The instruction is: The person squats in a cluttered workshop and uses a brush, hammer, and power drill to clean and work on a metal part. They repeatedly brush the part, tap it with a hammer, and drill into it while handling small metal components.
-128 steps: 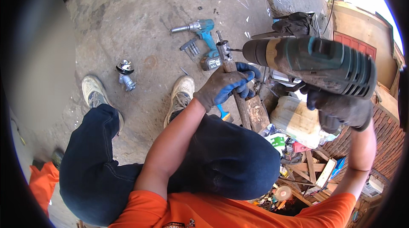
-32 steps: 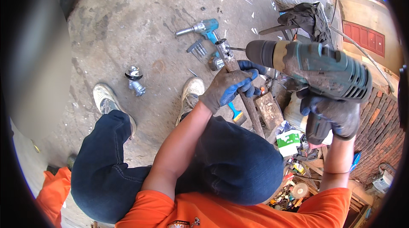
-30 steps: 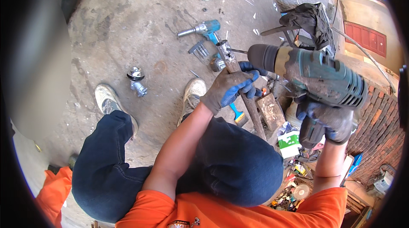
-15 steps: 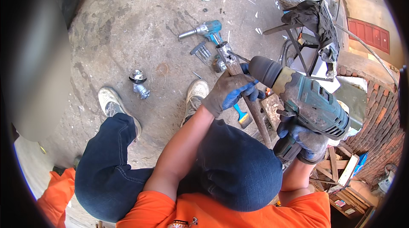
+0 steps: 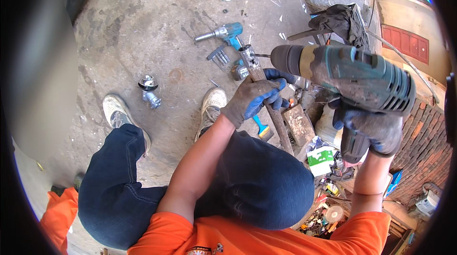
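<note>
My left hand, in a grey and blue glove, is closed round a wooden handle that slants up and away from me. A worn metal piece with holes sits at its far end. My gloved right hand grips a teal power drill held level, its chuck pointing left. The thin drill bit reaches to the side of the metal piece; whether its tip has entered a hole I cannot tell.
On the concrete beyond lie an impact wrench, a socket set and a battery. A paintbrush and a wooden block lie near my knee. Cluttered small parts fill the lower right. A chrome part stands between my feet.
The drill has swung from tilted to level and moved up and right, its bit now at the metal piece. My left hand keeps its grip on the wooden handle.
</note>
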`<state>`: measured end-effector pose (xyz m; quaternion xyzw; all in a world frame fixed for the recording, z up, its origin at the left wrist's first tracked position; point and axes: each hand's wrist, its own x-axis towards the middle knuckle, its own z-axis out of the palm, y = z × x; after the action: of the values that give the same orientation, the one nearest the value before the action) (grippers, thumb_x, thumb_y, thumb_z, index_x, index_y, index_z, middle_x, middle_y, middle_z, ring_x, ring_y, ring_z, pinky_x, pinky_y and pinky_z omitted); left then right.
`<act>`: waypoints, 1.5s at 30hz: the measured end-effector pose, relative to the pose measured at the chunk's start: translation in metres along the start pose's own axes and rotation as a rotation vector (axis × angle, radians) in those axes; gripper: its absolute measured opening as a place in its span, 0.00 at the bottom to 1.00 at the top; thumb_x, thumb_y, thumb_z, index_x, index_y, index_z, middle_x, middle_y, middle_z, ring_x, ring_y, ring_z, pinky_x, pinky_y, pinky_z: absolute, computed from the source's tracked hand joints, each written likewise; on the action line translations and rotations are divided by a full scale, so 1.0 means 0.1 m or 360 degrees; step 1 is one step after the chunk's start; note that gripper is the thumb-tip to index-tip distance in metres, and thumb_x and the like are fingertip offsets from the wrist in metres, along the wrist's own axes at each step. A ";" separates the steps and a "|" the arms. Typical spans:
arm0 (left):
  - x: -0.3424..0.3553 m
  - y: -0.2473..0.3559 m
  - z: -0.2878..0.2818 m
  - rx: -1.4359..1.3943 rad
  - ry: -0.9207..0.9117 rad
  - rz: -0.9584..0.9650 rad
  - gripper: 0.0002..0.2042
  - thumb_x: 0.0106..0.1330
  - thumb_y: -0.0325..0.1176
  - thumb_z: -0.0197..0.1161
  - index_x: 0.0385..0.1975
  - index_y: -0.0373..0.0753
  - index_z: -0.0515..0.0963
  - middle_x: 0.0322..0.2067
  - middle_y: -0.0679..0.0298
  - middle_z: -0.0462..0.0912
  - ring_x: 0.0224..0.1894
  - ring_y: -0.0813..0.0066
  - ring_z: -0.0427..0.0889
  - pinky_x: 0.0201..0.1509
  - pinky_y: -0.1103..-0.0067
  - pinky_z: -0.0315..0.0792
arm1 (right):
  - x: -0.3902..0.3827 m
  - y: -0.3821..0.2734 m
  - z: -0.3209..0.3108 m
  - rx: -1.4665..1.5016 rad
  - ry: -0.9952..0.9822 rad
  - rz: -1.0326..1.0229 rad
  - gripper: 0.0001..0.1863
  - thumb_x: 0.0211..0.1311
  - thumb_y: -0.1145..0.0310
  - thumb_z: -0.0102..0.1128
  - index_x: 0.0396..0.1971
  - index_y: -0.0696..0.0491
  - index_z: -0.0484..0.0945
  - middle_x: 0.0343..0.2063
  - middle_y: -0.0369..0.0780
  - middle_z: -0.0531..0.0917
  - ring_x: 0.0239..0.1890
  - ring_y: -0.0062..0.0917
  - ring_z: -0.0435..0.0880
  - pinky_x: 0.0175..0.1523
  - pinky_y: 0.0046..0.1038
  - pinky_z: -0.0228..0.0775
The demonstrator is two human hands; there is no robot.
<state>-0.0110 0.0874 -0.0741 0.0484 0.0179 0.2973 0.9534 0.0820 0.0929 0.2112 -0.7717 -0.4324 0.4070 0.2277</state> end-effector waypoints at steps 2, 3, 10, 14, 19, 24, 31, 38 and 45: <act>-0.01 0.04 0.04 0.0062 0.0037 -0.0018 0.14 0.74 0.33 0.54 0.50 0.29 0.75 0.22 0.69 0.71 0.25 0.77 0.72 0.48 0.66 0.78 | 0.09 -0.08 -0.07 -0.0133 -0.0081 -0.0061 0.35 0.41 0.79 0.70 0.56 0.64 0.72 0.41 0.46 0.85 0.39 0.30 0.85 0.46 0.31 0.78; 0.00 0.04 0.06 0.0075 0.0049 -0.0019 0.14 0.74 0.34 0.54 0.51 0.29 0.74 0.21 0.69 0.70 0.24 0.79 0.72 0.47 0.67 0.78 | 0.12 -0.11 -0.12 -0.0212 -0.0118 -0.0089 0.35 0.41 0.80 0.71 0.55 0.64 0.73 0.42 0.45 0.85 0.40 0.29 0.85 0.47 0.31 0.78; 0.01 0.05 0.08 0.0103 0.0029 0.0034 0.15 0.74 0.33 0.54 0.52 0.29 0.73 0.20 0.70 0.69 0.23 0.83 0.71 0.45 0.71 0.80 | 0.26 -0.27 -0.21 -0.0486 -0.0287 -0.0173 0.33 0.39 0.83 0.75 0.52 0.62 0.76 0.45 0.44 0.85 0.44 0.29 0.86 0.51 0.32 0.79; 0.01 0.07 0.11 0.0025 0.0035 -0.0031 0.12 0.73 0.32 0.54 0.47 0.30 0.76 0.20 0.70 0.67 0.24 0.78 0.71 0.46 0.68 0.80 | 0.20 -0.27 -0.16 -0.0511 -0.0315 -0.0354 0.34 0.39 0.83 0.74 0.53 0.62 0.75 0.45 0.44 0.85 0.45 0.29 0.85 0.51 0.32 0.79; -0.03 0.04 0.03 0.0008 0.0012 0.0052 0.10 0.71 0.32 0.54 0.40 0.32 0.78 0.23 0.68 0.68 0.27 0.72 0.73 0.49 0.63 0.77 | -0.06 0.07 0.19 0.0087 0.0106 -0.0240 0.36 0.37 0.78 0.75 0.54 0.63 0.74 0.47 0.45 0.83 0.46 0.32 0.84 0.53 0.34 0.77; 0.00 -0.06 0.06 -0.0102 0.0057 0.0143 0.09 0.69 0.33 0.60 0.40 0.33 0.75 0.21 0.67 0.71 0.23 0.80 0.73 0.38 0.70 0.78 | -0.37 0.48 0.33 0.0179 0.0450 -0.0284 0.39 0.36 0.77 0.76 0.56 0.63 0.72 0.47 0.46 0.83 0.46 0.33 0.84 0.52 0.35 0.78; -0.01 0.00 0.05 -0.0090 0.0005 0.0120 0.11 0.68 0.33 0.61 0.42 0.32 0.76 0.23 0.66 0.72 0.24 0.78 0.74 0.41 0.67 0.81 | -0.33 0.40 0.25 0.0036 0.0457 -0.0284 0.43 0.34 0.75 0.77 0.58 0.64 0.69 0.47 0.47 0.82 0.45 0.34 0.84 0.50 0.36 0.78; -0.01 -0.01 0.02 -0.0060 0.0002 0.0034 0.08 0.73 0.32 0.51 0.33 0.35 0.73 0.22 0.69 0.64 0.27 0.72 0.70 0.49 0.62 0.74 | -0.06 0.03 0.07 -0.0084 0.0165 -0.0118 0.42 0.37 0.74 0.75 0.58 0.66 0.68 0.43 0.49 0.83 0.39 0.35 0.84 0.42 0.35 0.78; -0.03 0.04 0.08 -0.0093 0.0076 -0.0003 0.11 0.71 0.31 0.55 0.47 0.32 0.74 0.20 0.71 0.68 0.24 0.78 0.72 0.43 0.69 0.77 | -0.18 0.04 -0.12 -0.0049 0.0204 -0.0024 0.37 0.39 0.66 0.74 0.52 0.67 0.72 0.35 0.53 0.83 0.32 0.33 0.84 0.33 0.29 0.76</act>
<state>-0.0152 0.0880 -0.0655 0.0134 0.0321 0.2980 0.9539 0.0881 0.0752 0.2229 -0.7963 -0.4289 0.3484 0.2462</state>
